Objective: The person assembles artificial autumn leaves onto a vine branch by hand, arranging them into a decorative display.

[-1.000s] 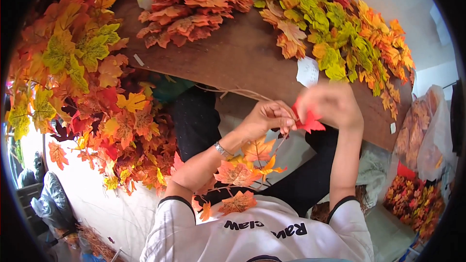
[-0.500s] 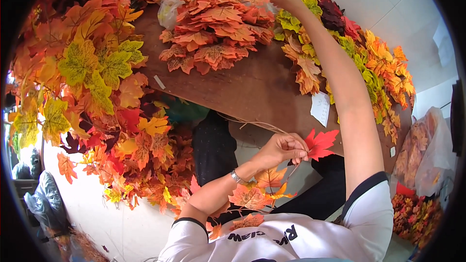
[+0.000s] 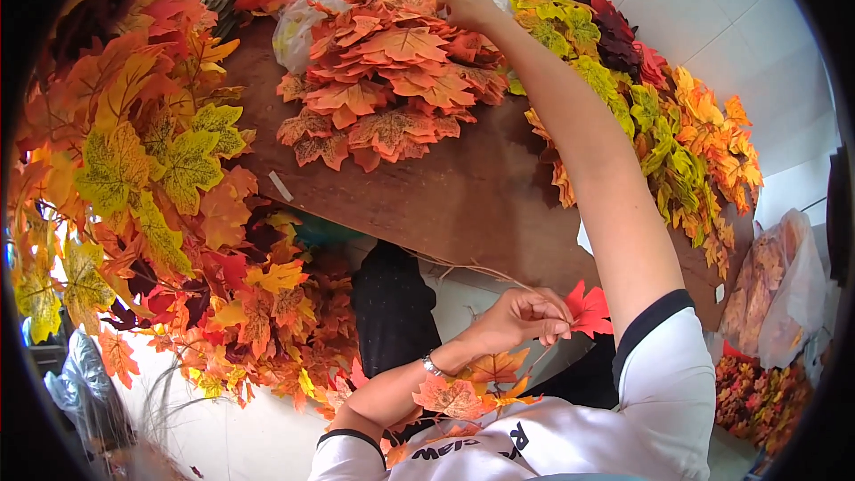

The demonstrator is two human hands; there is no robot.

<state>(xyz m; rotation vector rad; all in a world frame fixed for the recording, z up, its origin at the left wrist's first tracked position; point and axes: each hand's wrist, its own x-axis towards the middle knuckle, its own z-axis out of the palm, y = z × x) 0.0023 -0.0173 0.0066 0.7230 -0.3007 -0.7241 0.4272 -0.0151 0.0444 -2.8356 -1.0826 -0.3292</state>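
My left hand, a metal-banded watch on its wrist, pinches the thin brown stem of an artificial maple leaf branch. A red leaf stands out just right of the fingertips. Orange leaves of the branch hang below, beside my forearm and against my shirt. Bare brown stem ends reach up and left from the hand along the table edge. Stretched far forward, my right hand touches the back right of a layered pile of orange maple leaves. Its fingers are curled, their tips partly hidden by the leaves.
The brown table carries yellow-green leaves, dark red leaves and yellow-orange leaves on the right. A thick mass of autumn leaves fills the left side. Clear plastic bags lie behind the pile. A filled bag stands far right.
My right hand has moved left, from the plastic behind the yellow-green leaves onto the orange pile. My left hand keeps its hold on the stem; the view has shifted slightly.
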